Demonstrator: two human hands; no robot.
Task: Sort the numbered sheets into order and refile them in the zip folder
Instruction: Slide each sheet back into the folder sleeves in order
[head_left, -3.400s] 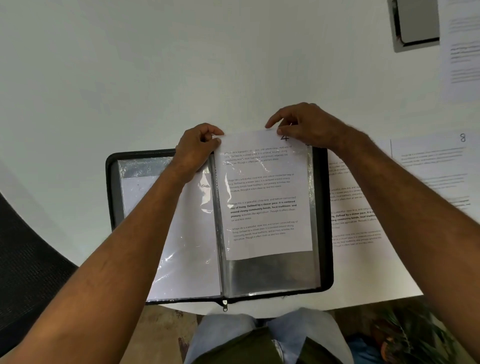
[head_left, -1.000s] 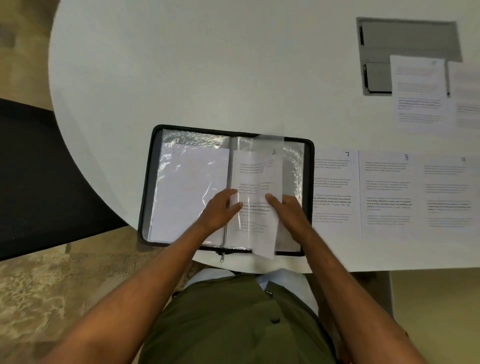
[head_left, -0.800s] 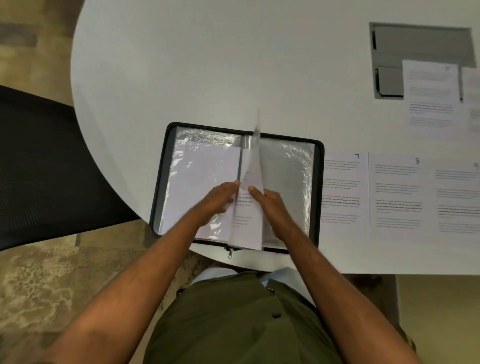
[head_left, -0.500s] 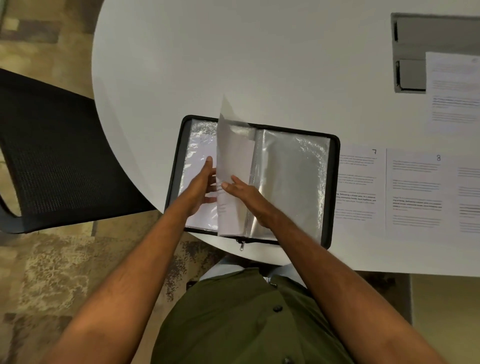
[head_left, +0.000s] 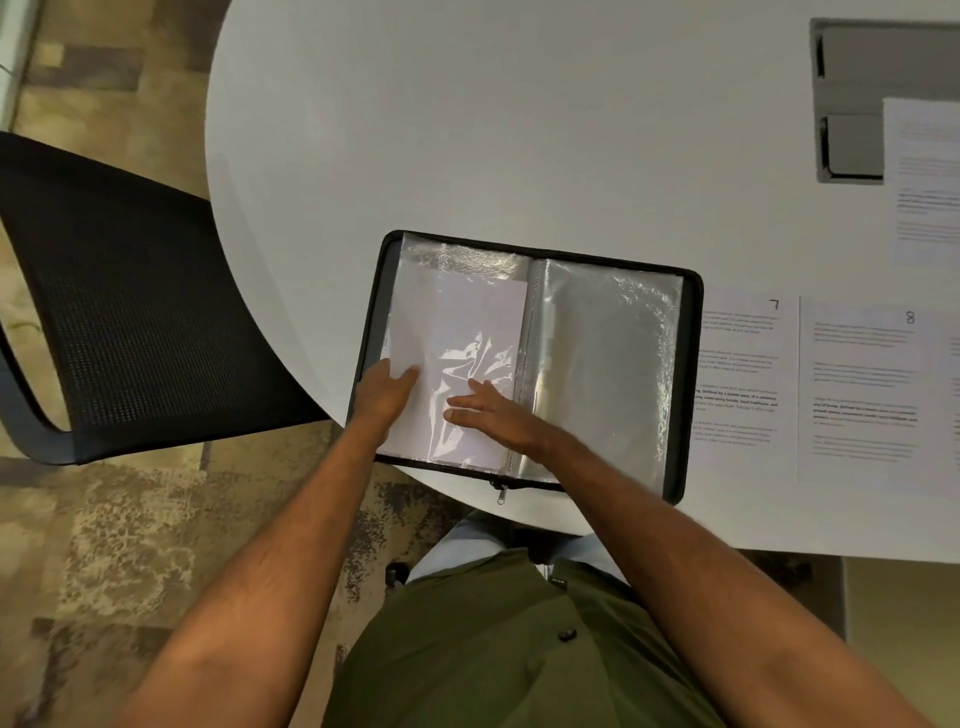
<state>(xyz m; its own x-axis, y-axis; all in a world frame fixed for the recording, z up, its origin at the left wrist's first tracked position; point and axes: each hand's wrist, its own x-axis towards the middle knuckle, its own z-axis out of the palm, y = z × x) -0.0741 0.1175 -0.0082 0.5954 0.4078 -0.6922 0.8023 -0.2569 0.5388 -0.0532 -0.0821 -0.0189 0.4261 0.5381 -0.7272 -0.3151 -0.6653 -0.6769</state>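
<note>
Right hand lies flat, fingers straight, pressing the clear sleeve just turned onto the left half of the zip folder; left hand rests open at that page's outer edge, fingertips on the plastic, grasping nothing. Change: half a second ago the sleeve holding the freshly filed sheet stood upright mid-turn between both hands; now it is down on the left stack, its sheet showing a blank back through the wrinkled plastic. Meaning, as judged: one filing step closed, and the right half now shows an empty sleeve ready for the next number. Outward from the right hand: empty sleeve just beside it, across the spine. Beyond the folder's right edge, on the white table, lie the loose sheets, one marked 7 touching or just under the folder's rim, then one marked 8 beside it. Another sheet lies farther back, its number unreadable. Black chair at left.
</note>
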